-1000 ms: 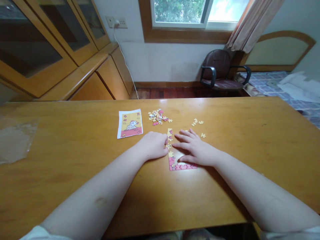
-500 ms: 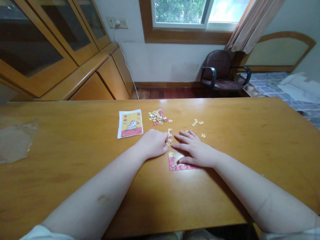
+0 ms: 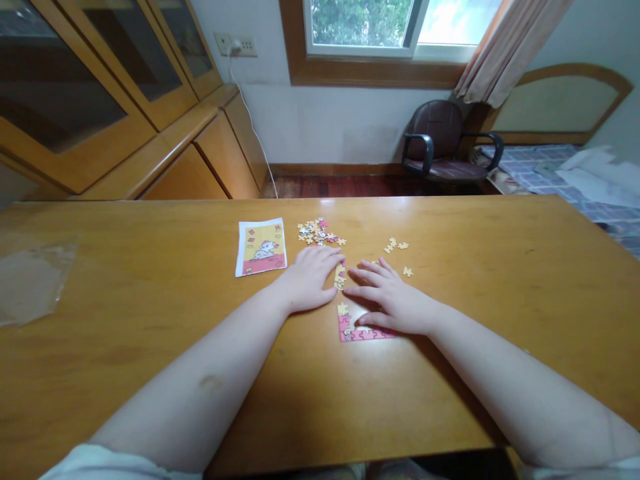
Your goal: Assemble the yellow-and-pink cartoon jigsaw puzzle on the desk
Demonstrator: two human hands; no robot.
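Note:
A partly joined jigsaw (image 3: 350,330) lies on the wooden table (image 3: 150,320), a pink bottom row and a yellow left column. My left hand (image 3: 310,277) rests beside that column with its fingers stretched flat and nothing in it. My right hand (image 3: 390,300) lies flat on the joined part, fingers spread, its index tip touching the column pieces (image 3: 341,277). A pile of loose pieces (image 3: 316,233) sits just beyond my left hand. The picture card (image 3: 261,247) with a white animal lies to the left.
A few stray pieces (image 3: 395,245) lie beyond my right hand. A clear plastic bag (image 3: 30,280) rests at the table's left edge. Behind the table stand wooden cabinets (image 3: 100,93), an office chair (image 3: 440,143) and a bed (image 3: 575,180).
My left hand has opened from a loose fist and its fingers now reach forward toward the loose pile. My right hand has stayed in place.

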